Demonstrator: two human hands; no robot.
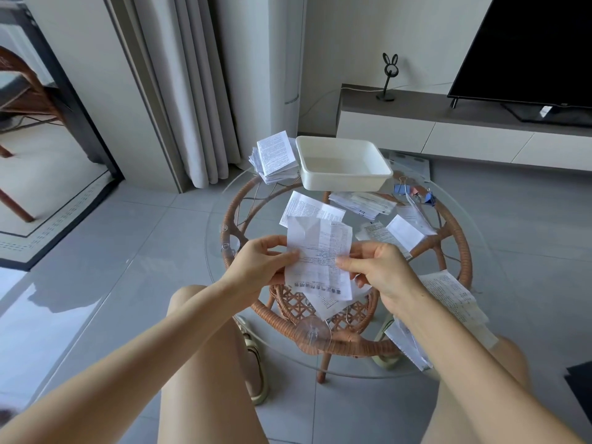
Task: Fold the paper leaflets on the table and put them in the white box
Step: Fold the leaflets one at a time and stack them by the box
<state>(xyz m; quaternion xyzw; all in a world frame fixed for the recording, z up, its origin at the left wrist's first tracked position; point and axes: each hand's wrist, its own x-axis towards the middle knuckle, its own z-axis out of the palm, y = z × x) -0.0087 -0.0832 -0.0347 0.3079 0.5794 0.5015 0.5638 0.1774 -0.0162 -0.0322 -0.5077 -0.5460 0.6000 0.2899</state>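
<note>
Above the near side of the glass tabletop (477,257), the left hand (262,264) and right hand (381,270) each pinch a side edge of one creased leaflet (317,251) (print facing up), the grip at its middle. Beyond it the white box (342,165) stands at the far edge, folded leaflets (275,158) stacked just beside it

No legible text anywhere. The held leaflet (318,257), centre frame, carries dense printed lines and a row of bold characters near its lower edge, all too blurred to read. The folded stack (275,158), upper centre, left of the white box (342,163), has fine print, unreadable. A small mark on the TV (528,46) bezel, upper right, is indistinct.
</note>
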